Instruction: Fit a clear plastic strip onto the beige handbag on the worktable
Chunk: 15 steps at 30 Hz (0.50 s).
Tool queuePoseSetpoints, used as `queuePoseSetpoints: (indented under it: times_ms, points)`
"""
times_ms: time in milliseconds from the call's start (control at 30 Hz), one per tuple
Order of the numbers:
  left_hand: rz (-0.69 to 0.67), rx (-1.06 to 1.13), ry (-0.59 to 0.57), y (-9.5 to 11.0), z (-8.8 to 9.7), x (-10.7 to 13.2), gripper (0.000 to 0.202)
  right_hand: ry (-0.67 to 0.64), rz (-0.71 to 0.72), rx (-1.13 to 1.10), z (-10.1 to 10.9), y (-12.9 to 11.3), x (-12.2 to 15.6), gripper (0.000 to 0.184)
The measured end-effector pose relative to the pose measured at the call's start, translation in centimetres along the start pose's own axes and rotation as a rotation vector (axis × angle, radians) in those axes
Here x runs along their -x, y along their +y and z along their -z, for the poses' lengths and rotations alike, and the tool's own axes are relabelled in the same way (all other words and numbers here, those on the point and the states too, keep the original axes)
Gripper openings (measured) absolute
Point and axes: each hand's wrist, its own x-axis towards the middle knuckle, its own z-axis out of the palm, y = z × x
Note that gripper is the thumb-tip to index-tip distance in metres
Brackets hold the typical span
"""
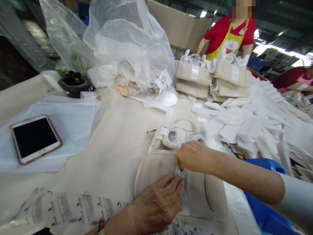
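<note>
A cream handbag (151,168) lies flat in front of me. A clear plastic strip (186,194) runs down the middle of its front. My left hand (160,204) reaches over the bag from below, its fingertips pinched together on the strip. Just above it, my right hand (193,156) is curled closed at the strip's upper end, near the bag's top edge; its fingertips are partly hidden. Behind the bag's top, white wrapping (172,137) is coiled around its strap parts, and a small gold-coloured hook (150,132) sticks out to the left.
A phone (35,138) rests on pale sheets at left. Farther back are a tape roll (75,85), a large clear plastic bag (127,39) and stacked cream handbags (194,73). White strips (237,114) lie heaped at right above a blue bin (264,209). A person in a yellow apron (226,42) stands behind.
</note>
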Motion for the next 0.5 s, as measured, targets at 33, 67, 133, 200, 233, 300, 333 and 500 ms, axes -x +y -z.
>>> queuePoseSetpoints:
  times_ms: [33,67,133,200,233,300,333,500]
  points:
    - [0.001,0.002,-0.005,0.0,0.0,0.0,0.024,-0.023,-0.038,-0.023,0.2,0.3,-0.4,0.022]
    - [0.004,0.005,-0.008,0.0,0.0,0.0,0.024,-0.055,-0.055,-0.045,0.5,0.7,-0.7,0.028]
    - [0.012,0.009,-0.002,0.0,0.1,0.0,0.023,-0.1,-0.058,-0.064,1.0,1.6,-0.7,0.033]
    - [0.013,0.012,-0.001,0.0,0.1,0.0,0.023,-0.08,-0.078,-0.064,1.4,2.4,0.2,0.031]
    - [0.01,0.013,-0.004,0.0,0.1,0.0,0.023,-0.052,-0.083,-0.081,1.6,2.7,0.9,0.028]
    - [0.009,0.013,-0.013,0.0,0.1,0.0,0.023,0.011,-0.029,-0.18,1.6,2.9,2.5,0.021]
    - [0.01,0.012,-0.014,0.0,0.1,0.0,0.023,0.038,0.031,-0.247,1.5,2.9,3.3,0.022]
    - [0.005,0.0,0.016,0.1,0.1,-0.1,0.024,0.115,0.247,-0.349,0.0,1.9,5.5,0.023]
